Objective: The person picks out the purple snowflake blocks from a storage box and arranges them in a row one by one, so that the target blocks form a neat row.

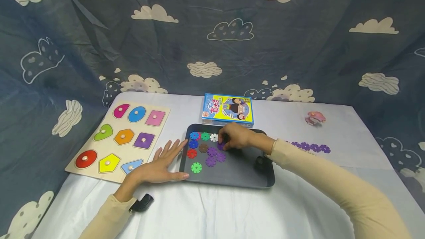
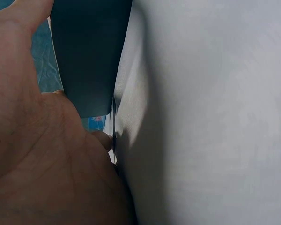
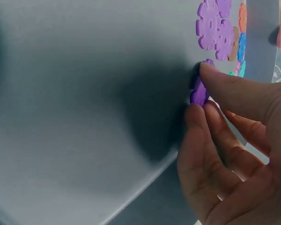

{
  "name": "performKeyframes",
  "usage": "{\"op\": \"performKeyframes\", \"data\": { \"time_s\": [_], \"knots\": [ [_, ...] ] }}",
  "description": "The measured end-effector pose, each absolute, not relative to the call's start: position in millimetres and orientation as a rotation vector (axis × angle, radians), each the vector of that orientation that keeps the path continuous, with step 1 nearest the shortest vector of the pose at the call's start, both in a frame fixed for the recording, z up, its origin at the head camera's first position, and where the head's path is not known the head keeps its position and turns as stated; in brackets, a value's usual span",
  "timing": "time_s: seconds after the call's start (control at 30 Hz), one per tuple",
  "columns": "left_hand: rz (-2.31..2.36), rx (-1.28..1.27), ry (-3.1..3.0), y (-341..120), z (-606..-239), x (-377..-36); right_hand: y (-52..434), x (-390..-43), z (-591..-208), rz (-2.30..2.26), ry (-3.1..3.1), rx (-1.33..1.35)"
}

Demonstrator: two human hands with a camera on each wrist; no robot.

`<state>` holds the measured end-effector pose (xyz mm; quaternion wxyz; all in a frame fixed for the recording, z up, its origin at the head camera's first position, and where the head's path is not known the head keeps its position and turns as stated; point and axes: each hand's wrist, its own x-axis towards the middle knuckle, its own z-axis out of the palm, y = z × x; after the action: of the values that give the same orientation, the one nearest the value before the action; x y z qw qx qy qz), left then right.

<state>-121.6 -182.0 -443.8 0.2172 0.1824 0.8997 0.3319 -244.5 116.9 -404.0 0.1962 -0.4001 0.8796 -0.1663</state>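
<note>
**Right hand (image 1: 237, 136) pinches a purple disc (image 3: 200, 89)**

The hands are apart. In the head view, the right one works at the middle of the frame, above the dark tray (image 1: 245, 174), thumb and fingertips clamped on the notched disc. The left hand (image 1: 159, 167), left of centre, lies with fingers extended and spread at the tray's left edge, gripping nothing.

Three more purple discs (image 1: 210, 161) lie close together just below the right hand. Blue, red, brown, white and green discs (image 1: 196, 168) lie in the tray's left part.

Farther out, a shape-puzzle board (image 1: 127, 155) fills the left of the frame, a blue-and-yellow box (image 1: 227, 109) sits behind the tray, and a row of purple pieces (image 1: 305, 146) shows beyond the right sleeve (image 1: 318, 172). A small pink object (image 1: 315, 118) rests at right on the white cloth (image 1: 186, 209).
</note>
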Motion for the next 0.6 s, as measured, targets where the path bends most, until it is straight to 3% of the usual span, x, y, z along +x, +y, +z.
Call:
{"op": "performKeyframes", "data": {
  "time_s": [0.6],
  "knots": [
    [0.915,0.512,2.497,-182,-443,-121,129,-238,-401,-0.494,2.399,-1.268]
  ]
}}
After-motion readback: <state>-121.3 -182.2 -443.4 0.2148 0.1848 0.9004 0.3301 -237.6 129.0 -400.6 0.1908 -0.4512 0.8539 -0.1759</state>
